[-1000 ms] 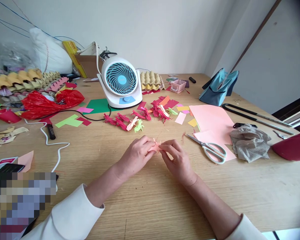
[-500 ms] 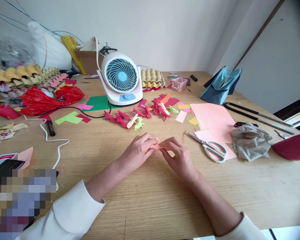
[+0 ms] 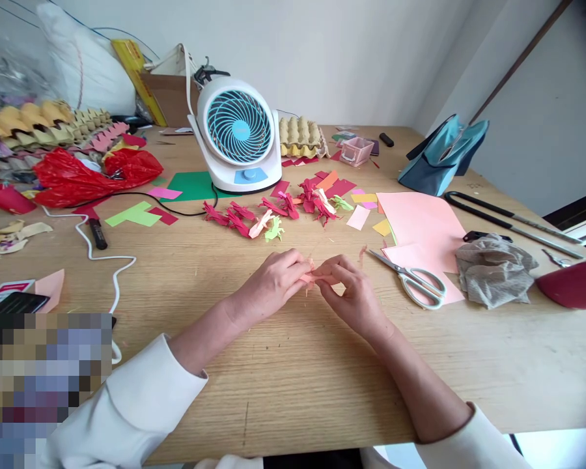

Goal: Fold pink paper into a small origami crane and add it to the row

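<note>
Here, a small piece of pink paper [image 3: 309, 276] sits between the fingertips of both hands, just above the bench [image 3: 273, 365]. The left hand [image 3: 279, 281] pinches one side, the right hand [image 3: 346, 292] the other. Beyond them lie folded paper figures [image 3: 237, 220]; scissors [image 3: 420, 285] rest right of the right hand, and a fan [image 3: 239, 137] stands behind the figures.
</note>
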`<state>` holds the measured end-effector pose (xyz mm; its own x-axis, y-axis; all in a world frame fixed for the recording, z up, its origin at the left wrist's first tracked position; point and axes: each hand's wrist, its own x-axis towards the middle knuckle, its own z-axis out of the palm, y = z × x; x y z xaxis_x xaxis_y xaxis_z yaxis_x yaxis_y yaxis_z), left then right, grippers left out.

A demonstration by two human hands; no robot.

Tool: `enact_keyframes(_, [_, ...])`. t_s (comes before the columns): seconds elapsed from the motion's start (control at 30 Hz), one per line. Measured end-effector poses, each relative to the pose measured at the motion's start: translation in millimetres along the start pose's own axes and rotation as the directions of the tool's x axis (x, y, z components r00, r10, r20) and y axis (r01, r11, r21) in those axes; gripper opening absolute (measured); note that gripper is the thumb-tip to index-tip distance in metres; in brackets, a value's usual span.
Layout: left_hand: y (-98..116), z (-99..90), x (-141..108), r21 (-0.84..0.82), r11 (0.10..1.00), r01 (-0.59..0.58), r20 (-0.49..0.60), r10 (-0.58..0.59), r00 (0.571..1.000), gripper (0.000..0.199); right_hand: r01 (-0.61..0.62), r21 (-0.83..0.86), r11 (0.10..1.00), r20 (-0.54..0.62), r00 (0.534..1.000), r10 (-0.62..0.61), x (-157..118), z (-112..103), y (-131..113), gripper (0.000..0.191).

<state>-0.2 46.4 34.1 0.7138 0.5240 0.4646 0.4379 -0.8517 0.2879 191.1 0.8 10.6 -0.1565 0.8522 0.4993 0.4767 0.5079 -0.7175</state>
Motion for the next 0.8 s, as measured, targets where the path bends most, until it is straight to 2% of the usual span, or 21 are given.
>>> enact_keyframes(0.3, [-1.0, 0.0, -1.0, 0.021, 1.000, -0.007, 0.049, 0.006, 0.999, 0.015, -0.072, 0.028, 0.997, 0.055, 0.996, 0.071, 2.8, -3.8, 0.7, 0.025])
enact_keyframes(0.6, [-0.4, 2.0, -1.0, 0.007, 1.000, -0.005, 0.034, 0.005, 0.999, 0.015, -0.187, 0.091, 0.978, 0.086, 0.980, 0.179, 0.6, -3.3, 1.8, 0.023])
enact_keyframes(0.8, [-0.6, 1.9, -1.4, -0.007, 1.000, 0.013, 0.044, -0.012, 0.999, 0.014, -0.218, 0.165, 0.962, 0.095, 0.974, 0.205, 0.2, -1.8, 1.1, 0.022])
